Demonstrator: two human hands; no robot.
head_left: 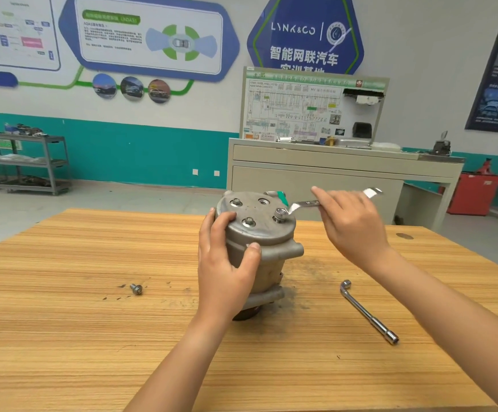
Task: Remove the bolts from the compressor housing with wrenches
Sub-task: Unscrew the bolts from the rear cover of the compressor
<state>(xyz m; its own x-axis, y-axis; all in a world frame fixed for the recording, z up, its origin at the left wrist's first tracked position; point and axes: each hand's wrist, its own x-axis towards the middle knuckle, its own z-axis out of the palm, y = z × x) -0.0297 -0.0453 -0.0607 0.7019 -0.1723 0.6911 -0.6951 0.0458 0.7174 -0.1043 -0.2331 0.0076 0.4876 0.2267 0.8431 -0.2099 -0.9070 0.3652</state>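
Grips the housing on the worktop with the left hand; holds the wrench in the right hand, ring end on a bolt just left of it. Reads as early going: one loose bolt out, left of the left hand, one hole empty, three seated.

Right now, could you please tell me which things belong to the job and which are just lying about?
Job: compressor housing, held by left hand; flat wrench in right hand, set on a bolt; loose bolt; socket wrench.
Lying about: shelf trolley; training bench; red cabinet.
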